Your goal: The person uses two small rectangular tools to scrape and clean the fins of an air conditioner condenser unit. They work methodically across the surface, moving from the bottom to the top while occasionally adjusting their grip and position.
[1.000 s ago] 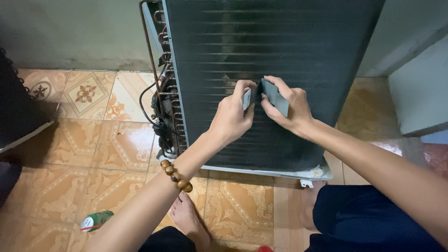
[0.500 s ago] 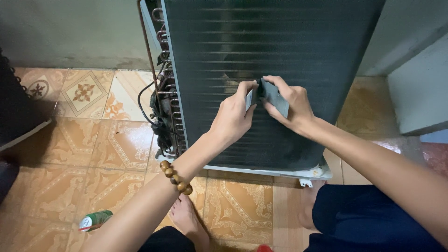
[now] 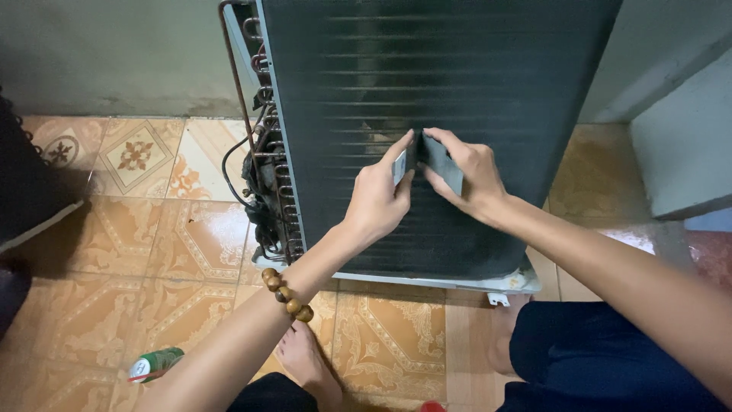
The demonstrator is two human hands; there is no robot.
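1. The air-conditioner outdoor unit (image 3: pixel 457 91) stands upright on the floor and fills the far centre of the view, its dark finned condenser coil turned toward the person.
2. The patterned tile floor (image 3: pixel 152 244), in orange and cream, spreads to the left and near side of the unit; a grey wall (image 3: pixel 114 53) runs along the far left.
3. At the unit's left edge sit the copper tubes and black wiring (image 3: pixel 263 183), exposed beside the fins.
4. The right hand (image 3: pixel 469 179) is against the coil near its middle, fingers curled and closed around a flat dark fin comb (image 3: pixel 444 164), which is pressed to the fins.
5. The left hand (image 3: pixel 377 198) is just left of the right one, thumb and fingers pinched on the comb's left end, where a pale edge shows; the two hands almost touch.
6. A wooden bead bracelet (image 3: pixel 288 295) circles the left wrist, in front of the unit's pale base rail.
7. A green and white spray can (image 3: pixel 155 364) lies on its side on the tiles at the near left, well apart from the hands.
8. A bare foot (image 3: pixel 305 358) rests on the tiles near the bottom centre.
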